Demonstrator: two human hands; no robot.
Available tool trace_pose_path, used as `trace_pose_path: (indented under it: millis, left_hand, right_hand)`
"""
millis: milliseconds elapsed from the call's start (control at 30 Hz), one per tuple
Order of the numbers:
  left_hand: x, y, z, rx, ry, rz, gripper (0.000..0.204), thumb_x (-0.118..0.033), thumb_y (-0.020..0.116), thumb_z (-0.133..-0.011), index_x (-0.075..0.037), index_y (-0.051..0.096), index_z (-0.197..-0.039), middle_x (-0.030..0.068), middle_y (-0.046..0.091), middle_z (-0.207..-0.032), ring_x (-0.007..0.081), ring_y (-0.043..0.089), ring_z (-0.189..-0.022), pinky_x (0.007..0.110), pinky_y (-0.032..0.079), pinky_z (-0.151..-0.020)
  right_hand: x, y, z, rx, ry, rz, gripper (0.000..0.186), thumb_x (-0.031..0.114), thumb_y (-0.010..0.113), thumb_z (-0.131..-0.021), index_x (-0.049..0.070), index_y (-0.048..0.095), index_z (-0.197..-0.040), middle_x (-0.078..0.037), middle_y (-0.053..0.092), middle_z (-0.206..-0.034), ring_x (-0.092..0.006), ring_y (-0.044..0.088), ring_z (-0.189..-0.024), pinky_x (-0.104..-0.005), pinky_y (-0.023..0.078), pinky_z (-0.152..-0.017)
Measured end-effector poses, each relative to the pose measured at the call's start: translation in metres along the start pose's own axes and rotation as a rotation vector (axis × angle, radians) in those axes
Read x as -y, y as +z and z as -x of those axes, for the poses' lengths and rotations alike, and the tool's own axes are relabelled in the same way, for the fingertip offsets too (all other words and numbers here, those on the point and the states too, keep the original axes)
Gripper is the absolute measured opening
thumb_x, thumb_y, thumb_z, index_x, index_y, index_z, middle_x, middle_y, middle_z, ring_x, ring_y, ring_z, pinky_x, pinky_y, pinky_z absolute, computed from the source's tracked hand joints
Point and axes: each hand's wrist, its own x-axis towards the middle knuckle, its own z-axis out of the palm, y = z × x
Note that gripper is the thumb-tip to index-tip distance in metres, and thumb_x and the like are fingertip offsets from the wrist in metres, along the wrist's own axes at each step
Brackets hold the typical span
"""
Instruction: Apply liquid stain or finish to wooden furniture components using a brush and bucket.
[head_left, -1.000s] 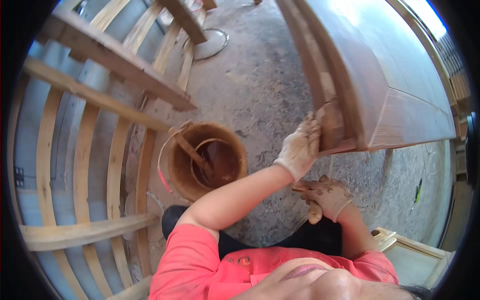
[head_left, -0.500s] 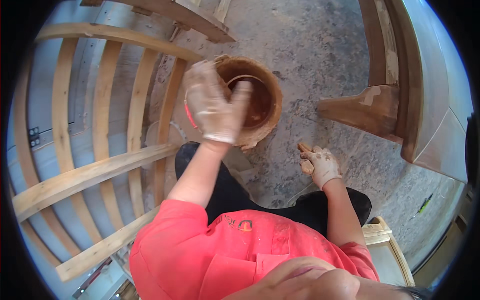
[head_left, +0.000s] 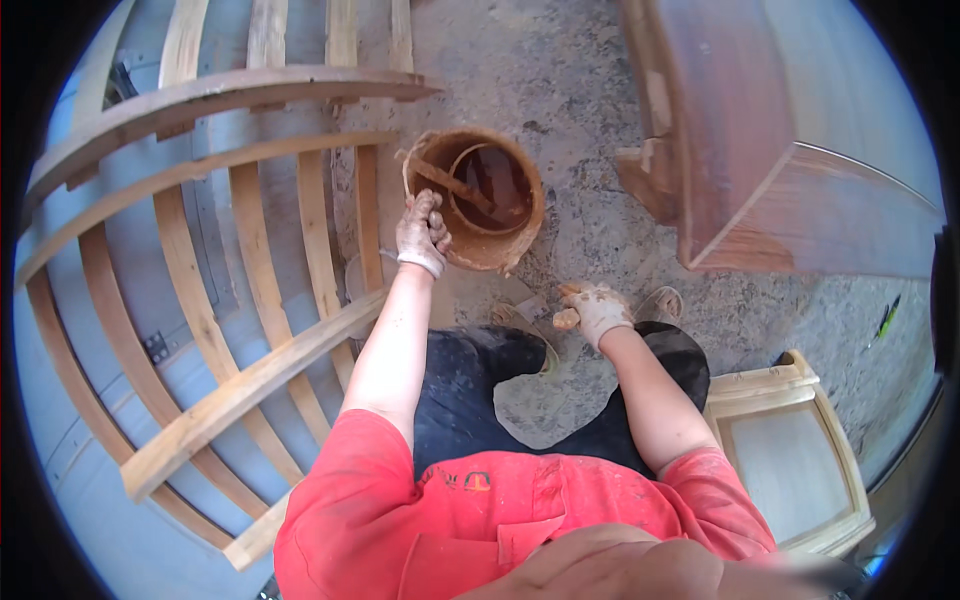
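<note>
A brown-stained bucket (head_left: 512,245) stands on the floor, with dark reddish-brown liquid (head_left: 492,172) in a round vessel inside it. A brown stick or brush handle (head_left: 450,182) slants across the opening into the liquid. My left hand (head_left: 423,235), in a stained whitish glove, is closed at the bucket's left edge on its thin curved handle (head_left: 405,172). My right hand (head_left: 600,310), gloved too, hovers above the floor near my right knee. Its fingers curl round a small brown-stained lump whose kind I cannot make out.
Slatted wooden frames (head_left: 215,310) lean along the left. A brown-stained wooden furniture piece (head_left: 740,190) stands at the far right. A pale wooden panelled piece (head_left: 790,460) lies beside my right leg. A green pen-like object (head_left: 888,318) is on the floor.
My left hand was open and blurred over the bucket; it has come down and closed at its left edge. The view has shifted. My right hand keeps its curled hold.
</note>
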Motion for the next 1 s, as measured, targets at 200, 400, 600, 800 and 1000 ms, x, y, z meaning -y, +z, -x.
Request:
trace_pose_path:
  millis: [200, 400, 600, 800, 1000]
  left_hand:
    - [-0.051, -0.026, 0.072, -0.104, 0.046, -0.129, 0.009, -0.027, 0.063, -0.087, -0.018, 0.063, -0.09, -0.0043, 0.053, -0.058, 0.0049, 0.029, -0.035, 0.021, 0.02, -0.033]
    - [-0.14, -0.068, 0.199, -0.05, 0.025, -0.3, 0.009, -0.025, 0.066, -0.082, -0.016, 0.065, -0.086, -0.0039, 0.06, -0.067, 0.0033, 0.038, -0.042, 0.019, 0.024, -0.037]
    - [-0.236, -0.09, 0.305, 0.299, 0.205, -0.391, 0.009, -0.016, 0.063, -0.085, -0.009, 0.068, -0.084, -0.0005, 0.064, -0.072, 0.0054, 0.046, -0.051, 0.017, 0.035, -0.046]
    - [-0.324, -0.103, 0.353, 0.339, 0.236, -0.394, 0.007, -0.011, 0.065, -0.084, -0.006, 0.068, -0.087, 0.0009, 0.064, -0.073, 0.0064, 0.049, -0.053, 0.018, 0.039, -0.048]
    - [-0.398, -0.045, 0.387, 0.385, 0.324, -0.432, 0.013, -0.015, 0.066, -0.082, -0.004, 0.07, -0.088, 0.0026, 0.067, -0.073, 0.0064, 0.048, -0.047, 0.017, 0.032, -0.04]
  right_hand:
    - [0.021, 0.023, 0.07, -0.583, -0.192, -0.329, 0.025, 0.03, 0.057, -0.086, 0.016, 0.069, -0.103, -0.007, 0.063, -0.109, -0.0318, 0.059, -0.096, -0.0396, 0.048, -0.079]
    - [0.057, -0.063, 0.201, -0.75, -0.291, -0.286, 0.027, 0.017, 0.068, -0.078, 0.009, 0.068, -0.104, -0.011, 0.063, -0.113, -0.0295, 0.061, -0.092, -0.0351, 0.048, -0.077]
    - [0.072, -0.119, 0.327, -0.935, 0.093, -0.214, 0.019, 0.014, 0.069, -0.08, 0.009, 0.072, -0.098, -0.01, 0.066, -0.098, -0.0241, 0.063, -0.082, -0.0312, 0.048, -0.07]
    - [0.056, -0.064, 0.416, -0.748, 0.672, -0.745, 0.034, 0.032, 0.061, -0.086, 0.002, 0.065, -0.1, -0.013, 0.066, -0.092, -0.0303, 0.061, -0.082, -0.0339, 0.048, -0.073]
    - [0.057, -0.101, 0.46, -0.5, 0.883, -0.555, 0.045, 0.04, 0.062, -0.084, 0.001, 0.064, -0.105, -0.014, 0.066, -0.101, -0.0341, 0.062, -0.09, -0.0395, 0.049, -0.078]
